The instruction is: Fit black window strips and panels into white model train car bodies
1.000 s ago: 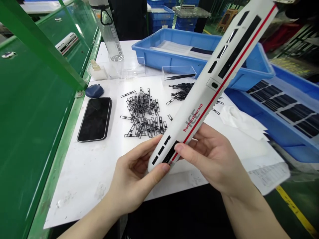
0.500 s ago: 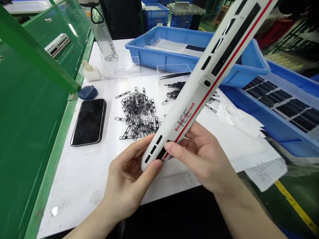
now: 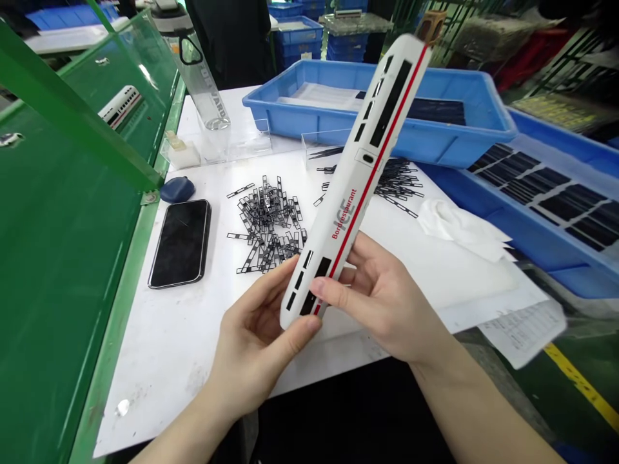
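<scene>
Fingers (image 3: 333, 298) around 1 train shell (image 3: 358, 174)

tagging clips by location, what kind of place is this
Probably a factory assembly bench for model trains: both hands hold a white train shell, small black window frames lie heaped on the table, and blue bins hold more parts.

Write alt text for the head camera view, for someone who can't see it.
Two hands, left hand and right hand, hold a white model train shell with a red stripe, tilted up over a white table. Behind lie a pile of black window frames, a phone and blue trays.
</scene>
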`<action>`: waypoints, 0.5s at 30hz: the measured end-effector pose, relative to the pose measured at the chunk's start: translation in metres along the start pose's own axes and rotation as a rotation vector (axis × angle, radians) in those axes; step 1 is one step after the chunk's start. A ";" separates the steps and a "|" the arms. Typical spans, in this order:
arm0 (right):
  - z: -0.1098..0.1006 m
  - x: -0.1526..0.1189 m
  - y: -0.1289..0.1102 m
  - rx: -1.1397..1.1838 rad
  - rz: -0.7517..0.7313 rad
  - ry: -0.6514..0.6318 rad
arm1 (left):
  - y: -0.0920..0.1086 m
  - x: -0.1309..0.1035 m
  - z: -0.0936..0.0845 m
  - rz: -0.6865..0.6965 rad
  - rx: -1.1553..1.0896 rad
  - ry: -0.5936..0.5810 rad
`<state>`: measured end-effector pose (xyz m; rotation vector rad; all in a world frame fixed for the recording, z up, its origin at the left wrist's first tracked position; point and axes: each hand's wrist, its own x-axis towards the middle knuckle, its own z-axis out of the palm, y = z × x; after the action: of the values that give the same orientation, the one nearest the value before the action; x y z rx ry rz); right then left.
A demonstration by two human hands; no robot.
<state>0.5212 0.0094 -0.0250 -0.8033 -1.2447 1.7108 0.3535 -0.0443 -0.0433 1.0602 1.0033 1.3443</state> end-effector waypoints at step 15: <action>0.007 0.003 0.006 0.017 -0.016 0.023 | -0.003 -0.001 -0.004 0.013 -0.025 0.018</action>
<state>0.5120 0.0077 -0.0290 -0.7991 -1.2158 1.6926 0.3508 -0.0447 -0.0470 1.0391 0.9915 1.3756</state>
